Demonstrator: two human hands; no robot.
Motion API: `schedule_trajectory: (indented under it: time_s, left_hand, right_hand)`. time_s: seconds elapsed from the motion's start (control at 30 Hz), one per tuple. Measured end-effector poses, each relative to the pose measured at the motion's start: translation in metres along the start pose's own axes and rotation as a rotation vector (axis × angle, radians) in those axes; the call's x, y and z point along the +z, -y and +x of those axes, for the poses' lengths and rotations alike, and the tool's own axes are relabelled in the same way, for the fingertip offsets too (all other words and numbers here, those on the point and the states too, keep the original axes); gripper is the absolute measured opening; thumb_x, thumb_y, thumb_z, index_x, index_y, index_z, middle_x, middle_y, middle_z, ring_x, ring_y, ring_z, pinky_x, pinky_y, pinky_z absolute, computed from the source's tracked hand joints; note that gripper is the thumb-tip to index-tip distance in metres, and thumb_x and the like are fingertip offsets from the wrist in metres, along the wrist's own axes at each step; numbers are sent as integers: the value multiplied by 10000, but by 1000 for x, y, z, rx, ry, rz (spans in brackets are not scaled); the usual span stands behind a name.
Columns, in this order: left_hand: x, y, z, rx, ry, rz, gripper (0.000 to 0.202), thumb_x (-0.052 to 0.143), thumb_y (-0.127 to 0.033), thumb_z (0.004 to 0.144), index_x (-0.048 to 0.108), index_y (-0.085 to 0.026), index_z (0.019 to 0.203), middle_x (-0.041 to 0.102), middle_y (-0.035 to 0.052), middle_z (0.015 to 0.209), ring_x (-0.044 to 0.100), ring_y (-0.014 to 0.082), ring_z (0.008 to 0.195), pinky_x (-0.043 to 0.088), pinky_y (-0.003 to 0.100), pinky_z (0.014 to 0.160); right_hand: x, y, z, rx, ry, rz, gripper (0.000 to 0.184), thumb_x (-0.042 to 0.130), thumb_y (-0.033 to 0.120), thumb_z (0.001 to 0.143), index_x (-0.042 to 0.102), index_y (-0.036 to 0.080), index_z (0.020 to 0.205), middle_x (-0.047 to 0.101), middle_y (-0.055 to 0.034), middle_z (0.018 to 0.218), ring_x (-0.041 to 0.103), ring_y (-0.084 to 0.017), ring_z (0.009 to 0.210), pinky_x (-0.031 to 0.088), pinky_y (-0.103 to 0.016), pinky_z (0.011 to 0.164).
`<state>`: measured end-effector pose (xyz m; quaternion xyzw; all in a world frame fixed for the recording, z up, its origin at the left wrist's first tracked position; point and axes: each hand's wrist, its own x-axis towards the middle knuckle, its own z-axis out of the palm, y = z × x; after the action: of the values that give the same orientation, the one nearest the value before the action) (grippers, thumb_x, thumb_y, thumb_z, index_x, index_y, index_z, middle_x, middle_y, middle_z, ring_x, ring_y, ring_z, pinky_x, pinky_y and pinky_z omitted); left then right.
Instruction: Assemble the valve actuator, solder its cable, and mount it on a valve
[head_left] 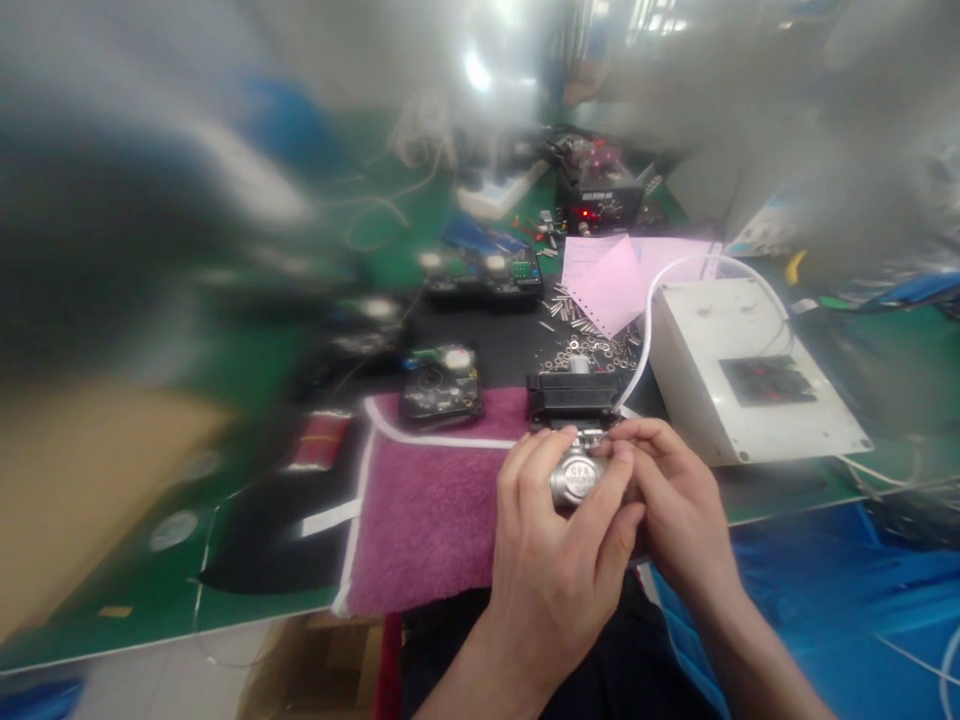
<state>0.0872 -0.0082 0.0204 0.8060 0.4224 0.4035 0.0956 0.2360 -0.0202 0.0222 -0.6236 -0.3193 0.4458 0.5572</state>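
A silver metal valve body (577, 478) with raised letters "CF8" lies at the edge of the purple towel (427, 520). My left hand (559, 545) is wrapped round it, fingers on its left side and front. Just behind the valve, in line with it, is a black housing (574, 397); whether they are joined is hard to see. My right hand (675, 495) is closed in a pinch at the valve's upper right, by the housing's near edge. Whatever sits between those fingertips is too small or hidden to make out.
A white box (757, 370) with a white tube (646, 330) stands at the right. Loose washers (592, 352) and metal pins lie beyond the housing, near pink papers (611, 280). A round-faced circuit unit (441, 385) sits left on the towel. Farther back is a black device (600, 205) with a red light.
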Motion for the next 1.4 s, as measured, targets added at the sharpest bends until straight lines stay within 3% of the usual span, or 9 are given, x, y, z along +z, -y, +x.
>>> schedule_trajectory:
  time_s: [0.1,0.4,0.63,0.73,0.93,1.1,1.27,1.4]
  left_hand:
    - [1,-1,1,-34,-47,18,452,775,-265,961,700,-220,1404,533,185,1475,525,359,1387,479,557,1175]
    - [3,-2,-4,-51,-6,-45,471,759,-215,963,681,-224,1427,555,168,1444,538,333,1348,489,527,1155]
    - [2,-5,-4,-74,-9,-58,461,761,-187,952,697,-224,1407,546,163,1452,537,326,1348,486,507,1162]
    - [2,-4,-4,-81,-11,-70,482,753,-182,955,686,-230,1430,525,168,1471,527,330,1364,485,513,1167]
    - [3,-4,-4,-91,-1,-86,485,745,-171,955,679,-235,1430,505,162,1489,514,333,1381,486,513,1171]
    - [-1,-2,-4,-140,-3,-110,509,750,-208,954,636,-233,1449,514,155,1472,528,322,1367,500,505,1170]
    - [-4,11,5,-301,-136,-212,573,742,-260,961,527,-177,1486,568,163,1430,592,298,1326,533,484,1156]
    - [-3,24,11,-497,-82,-409,535,706,-278,994,497,-242,1485,634,100,1312,699,204,1075,620,382,976]
  right_hand:
    - [0,1,-1,-5,-16,-8,203,774,422,995,711,238,1052,758,-17,947,681,-147,839,528,-211,743]
    - [2,0,-2,-7,-31,-4,243,785,450,993,695,236,1066,747,-7,918,656,-116,765,494,-177,661]
    - [1,-2,-3,3,-46,-34,293,773,497,996,690,232,1090,736,2,894,488,-55,534,368,-172,476]
    - [2,0,-3,-7,-55,-40,310,776,512,988,696,222,1065,697,9,812,483,-65,544,370,-171,480]
    - [1,1,-4,-24,-55,-82,308,769,513,990,698,220,1052,703,9,841,463,-62,529,354,-184,469]
    - [3,0,-1,-68,-8,-133,332,778,522,974,681,208,1019,713,-9,894,619,-115,731,478,-184,633]
    - [5,-3,3,-56,45,-308,430,736,610,973,610,202,927,670,0,812,560,-127,663,422,-221,577]
    - [7,-2,1,-99,38,-371,419,631,597,1035,611,201,897,627,15,774,540,-130,666,415,-229,599]
